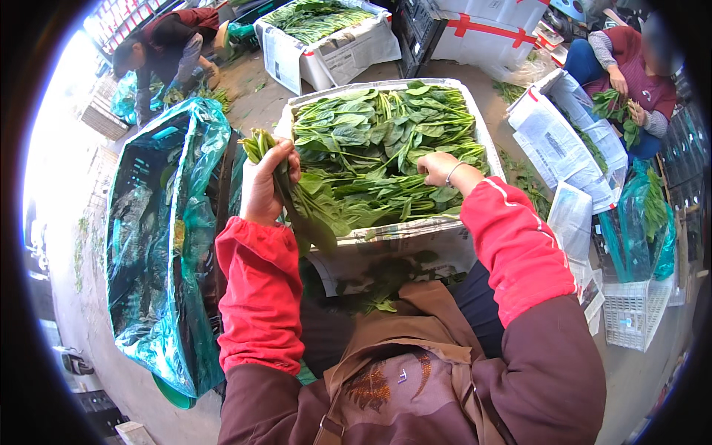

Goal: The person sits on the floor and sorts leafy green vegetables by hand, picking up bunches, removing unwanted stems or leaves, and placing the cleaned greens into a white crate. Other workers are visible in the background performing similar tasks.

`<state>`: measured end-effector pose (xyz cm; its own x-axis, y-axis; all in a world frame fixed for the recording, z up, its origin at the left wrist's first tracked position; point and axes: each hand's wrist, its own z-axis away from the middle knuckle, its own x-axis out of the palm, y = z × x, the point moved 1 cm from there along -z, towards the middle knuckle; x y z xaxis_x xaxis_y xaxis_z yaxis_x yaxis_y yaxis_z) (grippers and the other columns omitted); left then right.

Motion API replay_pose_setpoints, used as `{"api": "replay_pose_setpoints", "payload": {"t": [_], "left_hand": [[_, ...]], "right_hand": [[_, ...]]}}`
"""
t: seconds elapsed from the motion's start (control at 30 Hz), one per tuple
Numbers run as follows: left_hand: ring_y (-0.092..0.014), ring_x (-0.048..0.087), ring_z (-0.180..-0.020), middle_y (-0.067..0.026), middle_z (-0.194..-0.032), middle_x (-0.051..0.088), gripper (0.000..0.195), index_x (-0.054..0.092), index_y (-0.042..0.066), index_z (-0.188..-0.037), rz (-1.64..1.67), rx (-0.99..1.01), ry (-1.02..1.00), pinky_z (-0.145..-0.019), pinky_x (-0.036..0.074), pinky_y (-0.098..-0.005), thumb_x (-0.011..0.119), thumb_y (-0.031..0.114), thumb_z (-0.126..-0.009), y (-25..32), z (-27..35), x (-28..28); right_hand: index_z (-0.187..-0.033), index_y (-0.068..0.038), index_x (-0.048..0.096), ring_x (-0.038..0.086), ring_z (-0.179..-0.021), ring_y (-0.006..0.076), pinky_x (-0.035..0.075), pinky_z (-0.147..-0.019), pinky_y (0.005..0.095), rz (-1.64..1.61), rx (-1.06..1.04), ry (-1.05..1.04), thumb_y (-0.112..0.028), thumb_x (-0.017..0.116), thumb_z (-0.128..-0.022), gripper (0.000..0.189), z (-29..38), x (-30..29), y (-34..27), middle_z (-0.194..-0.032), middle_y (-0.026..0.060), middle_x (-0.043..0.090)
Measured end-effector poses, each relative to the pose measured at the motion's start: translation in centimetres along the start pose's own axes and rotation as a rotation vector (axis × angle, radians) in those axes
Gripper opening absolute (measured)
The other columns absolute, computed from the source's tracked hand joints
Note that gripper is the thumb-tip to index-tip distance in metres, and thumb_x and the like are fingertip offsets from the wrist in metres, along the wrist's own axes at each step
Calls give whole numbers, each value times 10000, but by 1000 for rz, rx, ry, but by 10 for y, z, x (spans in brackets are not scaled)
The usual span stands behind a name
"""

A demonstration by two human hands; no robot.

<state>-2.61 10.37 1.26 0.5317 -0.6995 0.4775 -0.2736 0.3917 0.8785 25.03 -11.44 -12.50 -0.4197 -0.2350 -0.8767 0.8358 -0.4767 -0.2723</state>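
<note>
My left hand [264,186] grips a bunch of leafy greens [320,206], its cut stems poking up above the fist and its leaves hanging down to the right. Before me stands a box [489,147] lined with newspaper. Rows of leafy greens [384,130] fill it, leaves towards the middle and stems mostly towards the sides. Over its right part, my right hand [439,168] reaches down with bent fingers at the stems. Whether those fingers pinch any stem is hidden.
To my left is a crate lined with teal plastic [181,233]. Loose leaves [389,278] lie on my lap. A newspaper-lined box [334,53] of greens stands beyond. One person [167,50] bends at the far left; another [628,83] holds greens beside a papered box [562,144] at right.
</note>
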Motion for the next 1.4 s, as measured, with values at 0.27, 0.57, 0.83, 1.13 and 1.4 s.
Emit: {"api": "replay_pose_setpoints", "payload": {"t": [0.27, 0.57, 0.83, 1.13, 1.4], "left_hand": [[-103, 557, -568, -27, -722, 608, 163, 595, 52, -955, -212, -45, 86, -513, 447, -220, 701, 138, -866, -6, -1, 2], [-36, 557, -646, 36, -813, 655, 192, 682, 67, -961, -522, -62, -64, -593, 466, -204, 781, 131, -809, -38, 1, 20], [-28, 558, -890, 20, -1012, 659, 531, 590, 42, -1279, -660, 80, -368, -841, 477, -213, 788, 72, -788, -58, 0, 73], [-48, 591, -796, 16, -897, 689, 253, 670, 43, -1028, -610, 45, -298, -756, 495, -240, 763, 83, -796, -73, -7, 76], [-31, 586, -797, 30, -896, 689, 234, 675, 38, -998, -636, 77, -242, -736, 491, -225, 784, 75, -794, -86, -9, 76]], "right_hand": [[-844, -84, 697, 673, -854, 306, 531, -777, 386, -163, -65, 94, -159, 648, -734, 142, -3, -20, -7, -878, 141, 700], [-920, -30, 603, 652, -833, 296, 507, -759, 380, -174, -195, 404, -194, 640, -806, 204, 43, -107, -71, -866, 156, 662], [-956, -32, 607, 653, -791, 324, 507, -710, 403, -308, -362, 418, -205, 625, -834, 213, 92, -142, -117, -837, 165, 666], [-939, 3, 620, 631, -672, 178, 502, -636, 325, -629, -320, 498, -162, 673, -841, 199, 79, -124, -119, -749, 114, 652], [-976, -9, 642, 678, -784, 309, 525, -726, 389, -542, -283, 609, -197, 643, -836, 235, 79, -118, -123, -840, 181, 685]]}}
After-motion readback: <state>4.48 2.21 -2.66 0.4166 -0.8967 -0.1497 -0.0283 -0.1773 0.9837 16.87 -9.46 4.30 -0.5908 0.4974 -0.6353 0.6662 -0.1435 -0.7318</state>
